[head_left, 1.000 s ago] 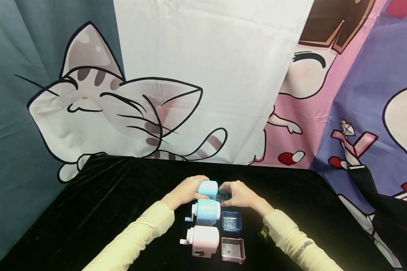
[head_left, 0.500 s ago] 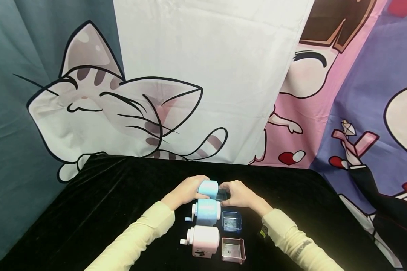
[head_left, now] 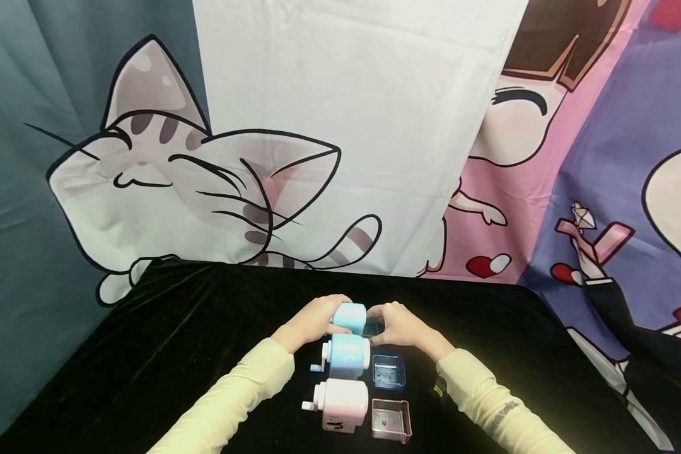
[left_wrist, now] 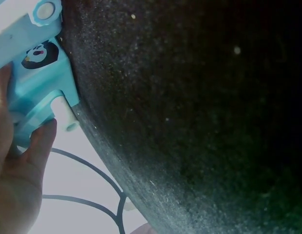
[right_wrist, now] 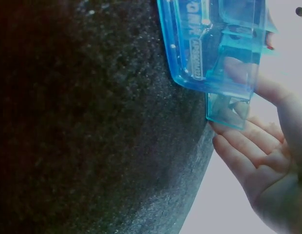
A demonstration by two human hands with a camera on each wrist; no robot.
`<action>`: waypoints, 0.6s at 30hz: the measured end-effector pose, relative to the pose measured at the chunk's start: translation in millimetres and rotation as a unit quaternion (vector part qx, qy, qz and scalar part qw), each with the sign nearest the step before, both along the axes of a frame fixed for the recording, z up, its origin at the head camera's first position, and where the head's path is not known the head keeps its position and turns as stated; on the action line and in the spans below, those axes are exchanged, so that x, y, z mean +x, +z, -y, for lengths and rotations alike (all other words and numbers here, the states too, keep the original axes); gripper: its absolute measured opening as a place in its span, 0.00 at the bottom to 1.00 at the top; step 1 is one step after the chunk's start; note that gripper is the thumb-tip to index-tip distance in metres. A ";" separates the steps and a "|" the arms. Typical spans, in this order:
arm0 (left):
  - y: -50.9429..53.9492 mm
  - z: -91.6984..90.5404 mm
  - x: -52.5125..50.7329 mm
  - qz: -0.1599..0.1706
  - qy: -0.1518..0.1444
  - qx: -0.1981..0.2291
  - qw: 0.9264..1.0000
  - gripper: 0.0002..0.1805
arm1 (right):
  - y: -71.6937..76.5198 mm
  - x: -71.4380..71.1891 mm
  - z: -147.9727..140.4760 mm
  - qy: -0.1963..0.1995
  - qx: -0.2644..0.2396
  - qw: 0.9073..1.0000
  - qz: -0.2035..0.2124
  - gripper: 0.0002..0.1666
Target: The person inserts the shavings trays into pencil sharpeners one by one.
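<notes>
My left hand (head_left: 312, 323) grips the farthest of three crank pencil sharpeners, a turquoise one (head_left: 350, 318), from its left side. In the left wrist view, this turquoise sharpener (left_wrist: 68, 80) shows a round dark sticker and a crank with a pale knob. Just right of it, my right hand (head_left: 401, 325) holds a clear teal shavings drawer (head_left: 372, 326) between thumb and fingers. The right wrist view shows the thumb through the teal drawer (right_wrist: 224, 117), partly behind a clear blue drawer (right_wrist: 185, 68). Whether the teal drawer touches the sharpener cannot be made out.
Nearer me stand a light blue sharpener (head_left: 347, 354) and a pink sharpener (head_left: 343, 403), cranks to the left. The blue drawer and a clear pink drawer (head_left: 390, 421) lie to their right. Black cloth (head_left: 250, 391) covers the table; a cartoon curtain (head_left: 346, 94) hangs behind.
</notes>
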State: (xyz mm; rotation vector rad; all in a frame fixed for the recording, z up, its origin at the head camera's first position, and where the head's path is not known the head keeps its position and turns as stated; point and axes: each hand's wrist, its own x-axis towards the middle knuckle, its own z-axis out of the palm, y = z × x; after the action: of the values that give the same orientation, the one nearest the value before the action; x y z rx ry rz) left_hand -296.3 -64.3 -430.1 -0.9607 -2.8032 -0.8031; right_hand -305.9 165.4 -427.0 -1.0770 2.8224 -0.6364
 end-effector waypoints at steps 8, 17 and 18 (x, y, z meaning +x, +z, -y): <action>-1.2 -0.3 -0.5 -0.004 0.003 -0.003 1.000 0.30 | 0.8 0.1 1.9 0.001 -0.005 1.000 0.009 0.27; -1.7 -0.7 -0.8 -0.005 0.004 -0.004 1.000 0.30 | 0.3 -0.5 4.6 -0.005 -0.007 1.000 0.015 0.25; -1.6 -0.5 -0.7 -0.005 0.006 -0.006 1.000 0.30 | 0.4 -0.7 5.1 -0.003 -0.007 1.000 0.014 0.25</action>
State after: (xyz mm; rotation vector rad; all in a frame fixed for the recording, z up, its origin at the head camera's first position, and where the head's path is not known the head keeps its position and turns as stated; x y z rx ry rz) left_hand -297.0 -63.8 -431.8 -0.9470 -2.8051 -0.7801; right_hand -306.6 160.3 -426.7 -1.0549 2.8027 -0.6679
